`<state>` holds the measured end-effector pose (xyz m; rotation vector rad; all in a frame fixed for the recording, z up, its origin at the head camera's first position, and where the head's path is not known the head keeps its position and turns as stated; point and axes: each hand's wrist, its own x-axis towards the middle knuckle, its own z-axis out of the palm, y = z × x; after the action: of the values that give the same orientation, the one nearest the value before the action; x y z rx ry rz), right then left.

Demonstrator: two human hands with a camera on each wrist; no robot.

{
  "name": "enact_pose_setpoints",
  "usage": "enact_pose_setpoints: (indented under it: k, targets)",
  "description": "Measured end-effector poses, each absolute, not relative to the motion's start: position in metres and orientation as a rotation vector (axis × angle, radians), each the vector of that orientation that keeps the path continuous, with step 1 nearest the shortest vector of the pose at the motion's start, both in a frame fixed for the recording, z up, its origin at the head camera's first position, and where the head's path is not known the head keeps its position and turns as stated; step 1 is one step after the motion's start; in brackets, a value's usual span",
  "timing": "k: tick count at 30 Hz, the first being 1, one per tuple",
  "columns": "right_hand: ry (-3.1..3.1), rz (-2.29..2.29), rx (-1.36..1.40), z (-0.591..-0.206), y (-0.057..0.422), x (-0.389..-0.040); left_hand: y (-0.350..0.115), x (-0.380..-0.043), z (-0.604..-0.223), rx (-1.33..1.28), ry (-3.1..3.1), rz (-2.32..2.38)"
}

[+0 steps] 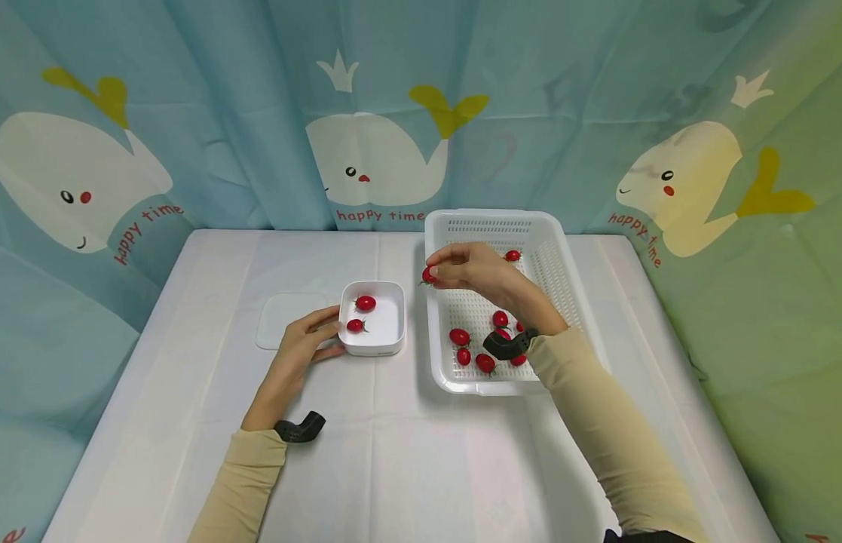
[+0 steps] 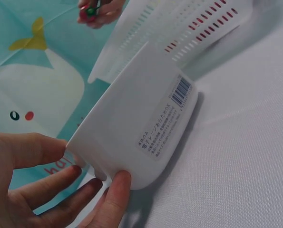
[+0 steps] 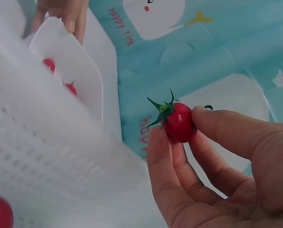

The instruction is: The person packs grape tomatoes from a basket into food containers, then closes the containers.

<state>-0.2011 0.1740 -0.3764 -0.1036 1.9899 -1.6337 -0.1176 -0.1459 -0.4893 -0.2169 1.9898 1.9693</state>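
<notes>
Between the thumb and fingertips of my right hand is a red cherry tomato with its green stalk on. It hangs over the left rim of a white perforated basket, above table height. Several cherry tomatoes lie in the basket, partly covered by my right forearm in the head view. My left hand rests its fingers and thumb against the left side of a small white square box. Inside the box are two cherry tomatoes. A printed label shows on its outer wall.
A translucent square lid lies flat on the white-covered table, left of the box and partly behind my left hand. A blue-green curtain printed with whales stands along the table's back and sides.
</notes>
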Motion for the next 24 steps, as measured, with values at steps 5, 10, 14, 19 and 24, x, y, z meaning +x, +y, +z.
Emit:
enact_pose_setpoints:
  k: [5, 10, 14, 19, 24]
  targets:
    - [1.963, -1.679, -0.1, -0.377, 0.156, -0.202, -0.145, -0.118, -0.489, -0.208, 1.99, 1.97]
    - [1.969, -1.681, -0.135, -0.383, 0.136, -0.204, -0.144, -0.119, -0.487, -0.216, 1.992, 1.973]
    - [1.955, -1.673, -0.151, -0.39, 0.12, -0.204, -0.143, -0.12, -0.485, -0.239, 1.984, 1.982]
    - [1.978, -1.62, -0.132, -0.399, 0.104, -0.204, -0.141, -0.118, -0.484, -0.242, 1.992, 1.974]
    - [1.987, -1.579, -0.055, -0.406, 0.088, -0.201, -0.141, -0.115, -0.485, -0.248, 1.996, 1.98]
